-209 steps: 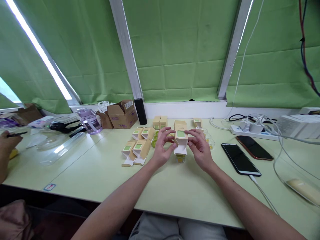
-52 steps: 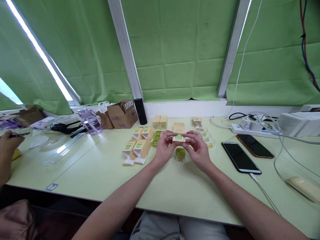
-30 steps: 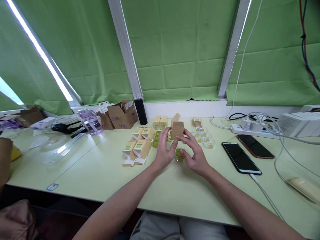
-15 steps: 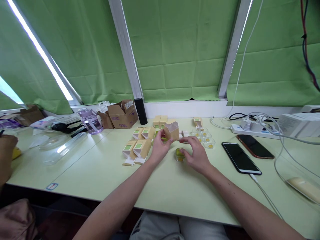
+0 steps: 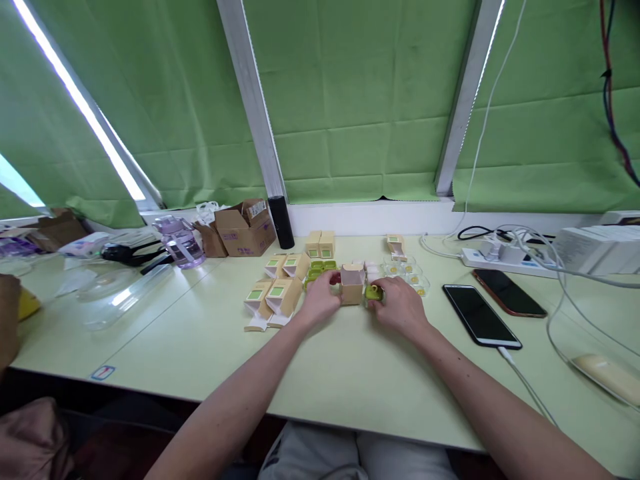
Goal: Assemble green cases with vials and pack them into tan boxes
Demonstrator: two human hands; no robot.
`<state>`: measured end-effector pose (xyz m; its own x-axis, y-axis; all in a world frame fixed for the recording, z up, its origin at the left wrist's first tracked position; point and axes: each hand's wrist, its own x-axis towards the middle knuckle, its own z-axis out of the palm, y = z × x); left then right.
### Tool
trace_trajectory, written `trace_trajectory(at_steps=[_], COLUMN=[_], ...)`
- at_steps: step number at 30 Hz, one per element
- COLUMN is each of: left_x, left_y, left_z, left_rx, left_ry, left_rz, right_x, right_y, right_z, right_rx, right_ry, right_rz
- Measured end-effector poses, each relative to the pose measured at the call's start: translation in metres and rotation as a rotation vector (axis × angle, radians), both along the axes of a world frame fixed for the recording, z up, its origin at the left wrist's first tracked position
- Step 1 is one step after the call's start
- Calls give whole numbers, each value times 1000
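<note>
My left hand has its fingers closed on the side of a small tan cardboard box, which stands upright with its top flaps up. Just right of that box, my right hand grips a small green-lidded container, apparently tilted; its far side is hidden by my fingers. Behind my left hand lie several green pieces in a cluster. Some small white pieces sit beyond the box. A clear tray of cups with yellow centres is past my right hand.
Several tan boxes with green labels lie on the left, with two more boxes behind. One open box is at the back. Two phones, a power strip and cables are on the right. Another person's hand shows far left.
My left hand has brought the box down and nearer me. My right hand has closed on the green-lidded container and moved it slightly right and away from me, up beside the box.
</note>
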<state>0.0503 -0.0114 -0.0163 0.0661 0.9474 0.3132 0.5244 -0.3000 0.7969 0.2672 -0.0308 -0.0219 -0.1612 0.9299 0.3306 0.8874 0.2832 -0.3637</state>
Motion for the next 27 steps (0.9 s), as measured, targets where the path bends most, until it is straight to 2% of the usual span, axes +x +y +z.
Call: trace_trajectory(at_steps=[3, 6, 10, 13, 18, 23, 27], left_x=[1, 2, 3, 1, 1, 4, 4], left_y=[-2, -5, -9, -12, -8, 0, 3], left_z=[-1, 2, 9, 12, 8, 0, -2], left_rx=[26, 60, 219, 289, 265, 216, 171], left_ry=[21, -51, -174, -147, -84, -137, -195], left_rz=[-9, -36, -59, -75, -75, -33, -56], right_x=[2, 2, 1, 1, 1, 2, 4], right_y=[2, 2, 0, 0, 1, 3, 5], right_z=[-2, -2, 0, 1, 1, 0, -1], right_rx=[-38, -67, -74, -67, -79, -77, -73], right_ry=[28, 48, 63, 68, 78, 88, 95], right_rz=[-30, -39, -34, -27, -14, -6, -2])
